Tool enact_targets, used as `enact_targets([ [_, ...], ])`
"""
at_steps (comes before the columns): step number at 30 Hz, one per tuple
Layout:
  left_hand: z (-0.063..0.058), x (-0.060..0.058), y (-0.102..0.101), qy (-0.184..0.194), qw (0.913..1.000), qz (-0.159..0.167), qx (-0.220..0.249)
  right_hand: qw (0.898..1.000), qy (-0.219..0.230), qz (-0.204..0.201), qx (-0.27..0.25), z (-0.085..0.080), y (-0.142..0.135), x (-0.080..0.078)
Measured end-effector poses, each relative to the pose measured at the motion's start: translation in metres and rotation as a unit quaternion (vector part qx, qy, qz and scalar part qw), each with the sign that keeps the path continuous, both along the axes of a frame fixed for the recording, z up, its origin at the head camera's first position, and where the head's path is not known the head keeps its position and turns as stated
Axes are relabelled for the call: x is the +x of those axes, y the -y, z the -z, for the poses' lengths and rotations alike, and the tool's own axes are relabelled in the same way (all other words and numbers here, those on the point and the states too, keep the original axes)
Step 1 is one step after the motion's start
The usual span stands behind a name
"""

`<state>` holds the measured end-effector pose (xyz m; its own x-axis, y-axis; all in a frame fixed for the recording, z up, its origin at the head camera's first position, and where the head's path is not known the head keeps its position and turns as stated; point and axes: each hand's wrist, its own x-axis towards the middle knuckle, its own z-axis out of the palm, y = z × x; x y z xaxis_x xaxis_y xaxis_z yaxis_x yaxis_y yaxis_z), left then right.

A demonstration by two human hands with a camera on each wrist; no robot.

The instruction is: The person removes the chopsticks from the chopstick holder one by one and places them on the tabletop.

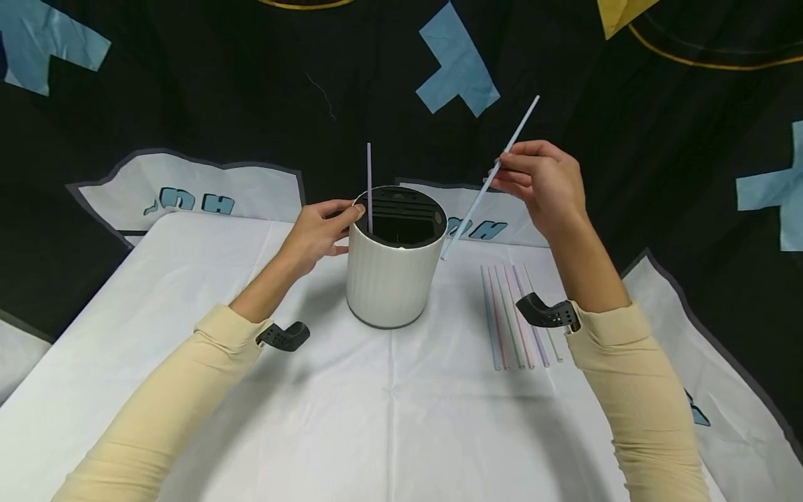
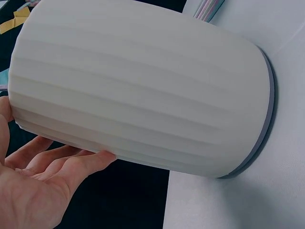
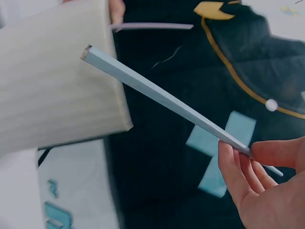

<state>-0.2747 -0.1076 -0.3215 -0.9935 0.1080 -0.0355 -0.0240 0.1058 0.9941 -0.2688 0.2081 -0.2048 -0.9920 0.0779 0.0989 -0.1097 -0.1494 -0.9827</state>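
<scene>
A white ribbed bin with a black inner rim stands upright on the table, and a lilac stick rises from its opening. My left hand holds the bin at its left upper edge, thumb on the rim and fingers along the outer wall. To the right of the bin, my right hand pinches a slim light-blue faceted stick near its upper part. That stick slants, its lower end beside the bin's right side and outside the opening. The bin's inside is too dark to make out.
Several pastel sticks lie side by side on the white tablecloth, right of the bin. Behind the table hangs a black cloth with blue and yellow shapes. Each sleeve cuff carries a dark wrist device.
</scene>
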Motion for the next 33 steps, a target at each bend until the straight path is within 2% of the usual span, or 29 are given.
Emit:
enact_targets([
  [6, 0.002, 0.001, 0.001, -0.001, 1.0000, -0.003, -0.001, 0.994, 0.043, 0.013, 0.099, 0.036, -0.014, -0.010],
  [10, 0.005, 0.000, 0.000, 0.003, 1.0000, 0.000, -0.004, 0.981, 0.084, 0.009, 0.176, 0.065, -0.025, -0.016],
  [14, 0.005, -0.001, 0.000, 0.000, 1.0000, 0.001, -0.006, 0.968, 0.112, -0.005, 0.226, 0.090, -0.039, -0.017],
  [19, 0.004, -0.001, 0.000, -0.003, 1.0000, -0.001, -0.008, 0.958, 0.134, -0.024, 0.254, 0.118, -0.053, -0.018],
  [24, 0.003, 0.000, -0.001, 0.000, 0.9999, 0.000, -0.010, 0.954, 0.150, -0.042, 0.254, 0.143, -0.062, -0.018],
  [30, 0.004, 0.000, -0.001, -0.001, 0.9999, 0.001, -0.013, 0.948, 0.160, -0.060, 0.269, 0.165, -0.069, -0.019],
  [33, 0.003, 0.000, 0.000, -0.005, 1.0000, 0.003, -0.008, 0.948, 0.164, -0.069, 0.265, 0.174, -0.071, -0.020],
])
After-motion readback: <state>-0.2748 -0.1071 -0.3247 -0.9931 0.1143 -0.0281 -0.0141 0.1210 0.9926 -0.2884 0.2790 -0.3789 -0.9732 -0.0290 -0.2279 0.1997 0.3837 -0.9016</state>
